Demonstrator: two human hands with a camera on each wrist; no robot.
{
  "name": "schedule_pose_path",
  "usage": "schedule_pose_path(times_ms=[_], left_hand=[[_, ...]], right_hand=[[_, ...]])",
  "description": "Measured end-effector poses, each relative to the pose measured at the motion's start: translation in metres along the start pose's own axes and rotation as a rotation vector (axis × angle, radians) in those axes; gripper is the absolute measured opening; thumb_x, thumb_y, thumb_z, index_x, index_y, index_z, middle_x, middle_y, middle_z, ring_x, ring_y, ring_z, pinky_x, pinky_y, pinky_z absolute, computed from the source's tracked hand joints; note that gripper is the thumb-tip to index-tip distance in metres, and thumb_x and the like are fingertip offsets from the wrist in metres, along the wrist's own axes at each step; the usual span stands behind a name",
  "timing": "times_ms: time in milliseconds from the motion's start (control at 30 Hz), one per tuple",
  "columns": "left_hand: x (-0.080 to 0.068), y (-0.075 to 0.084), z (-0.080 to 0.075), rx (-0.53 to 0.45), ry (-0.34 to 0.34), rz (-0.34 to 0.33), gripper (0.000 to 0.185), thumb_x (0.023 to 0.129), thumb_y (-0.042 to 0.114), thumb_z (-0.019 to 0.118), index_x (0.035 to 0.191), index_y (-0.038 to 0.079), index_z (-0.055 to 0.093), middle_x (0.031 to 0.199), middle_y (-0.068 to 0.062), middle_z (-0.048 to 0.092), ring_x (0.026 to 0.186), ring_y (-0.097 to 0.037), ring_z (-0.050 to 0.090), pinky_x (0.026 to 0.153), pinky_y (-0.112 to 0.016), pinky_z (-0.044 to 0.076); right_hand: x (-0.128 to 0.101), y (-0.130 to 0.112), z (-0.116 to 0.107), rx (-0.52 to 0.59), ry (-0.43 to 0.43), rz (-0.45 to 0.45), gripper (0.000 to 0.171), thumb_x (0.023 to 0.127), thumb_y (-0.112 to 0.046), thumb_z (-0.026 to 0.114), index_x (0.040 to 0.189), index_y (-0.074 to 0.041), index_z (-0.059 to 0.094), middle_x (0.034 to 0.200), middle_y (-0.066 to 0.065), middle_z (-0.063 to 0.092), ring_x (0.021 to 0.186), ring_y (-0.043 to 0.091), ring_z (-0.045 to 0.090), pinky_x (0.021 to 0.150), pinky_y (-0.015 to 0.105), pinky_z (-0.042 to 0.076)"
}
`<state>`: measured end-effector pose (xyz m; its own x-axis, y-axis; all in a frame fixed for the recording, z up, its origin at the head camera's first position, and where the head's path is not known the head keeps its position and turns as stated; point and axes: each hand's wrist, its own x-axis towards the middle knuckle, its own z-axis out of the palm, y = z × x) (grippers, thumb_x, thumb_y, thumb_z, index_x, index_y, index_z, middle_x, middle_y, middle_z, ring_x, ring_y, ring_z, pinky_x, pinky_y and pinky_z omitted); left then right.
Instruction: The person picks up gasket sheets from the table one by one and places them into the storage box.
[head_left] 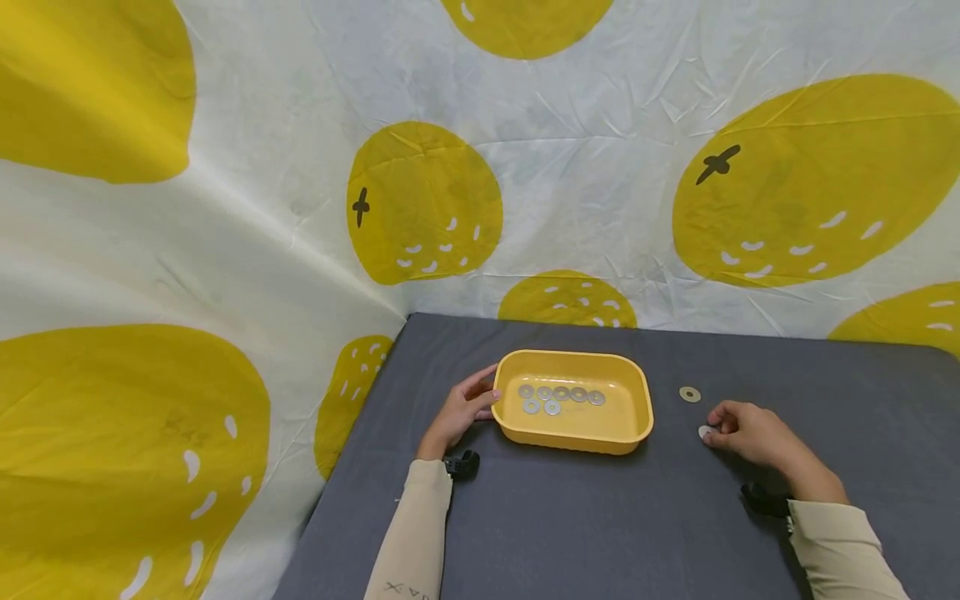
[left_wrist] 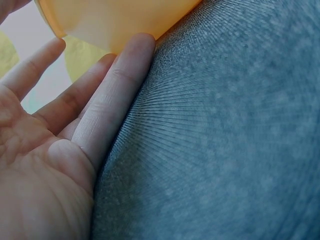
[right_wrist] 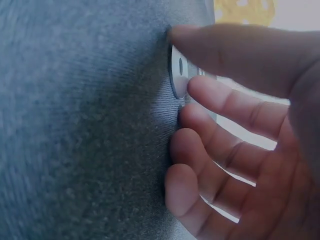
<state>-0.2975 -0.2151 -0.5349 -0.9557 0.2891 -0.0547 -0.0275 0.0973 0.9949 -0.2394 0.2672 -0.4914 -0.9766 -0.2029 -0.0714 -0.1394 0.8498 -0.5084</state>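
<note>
A shallow yellow plastic tray (head_left: 615, 421) holds several flat metal washers (head_left: 552, 407) on its floor. My left hand (head_left: 463, 412) holds the tray at its left end, the thumb at the rim. In the left wrist view, nearly straight fingers (left_wrist: 107, 107) lie against the tray's outer wall (left_wrist: 100, 22). To the right of the tray, my right hand (head_left: 757, 435) has a washer (right_wrist: 178, 70) between thumb and index finger, low at the cloth. The other fingers (right_wrist: 190, 150) are curled beside it. Another washer (head_left: 690, 394) lies flat just beyond this hand.
Dark grey cloth (head_left: 585, 525) covers the table. White fabric with yellow fruit prints (head_left: 570, 200) hangs behind the table and along its left side. Each wrist wears a black strap (head_left: 462, 465).
</note>
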Motion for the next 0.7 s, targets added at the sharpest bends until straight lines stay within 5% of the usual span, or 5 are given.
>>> schedule_pose_path(times_ms=[700], left_hand=[[-0.0002, -0.0009, -0.0001, -0.007, -0.004, 0.001, 0.059, 0.097, 0.031, 0.072, 0.152, 0.034, 0.049, 0.14, -0.016, 0.058, 0.116, -0.026, 0.067, 0.088, -0.038, 0.063]], right_hand=[[0.0001, -0.0058, 0.0033, -0.067, 0.016, 0.011, 0.026, 0.085, -0.02, 0.078, 0.093, -0.005, 0.058, 0.085, 0.005, 0.061, 0.076, 0.018, 0.055, 0.064, 0.033, 0.041]])
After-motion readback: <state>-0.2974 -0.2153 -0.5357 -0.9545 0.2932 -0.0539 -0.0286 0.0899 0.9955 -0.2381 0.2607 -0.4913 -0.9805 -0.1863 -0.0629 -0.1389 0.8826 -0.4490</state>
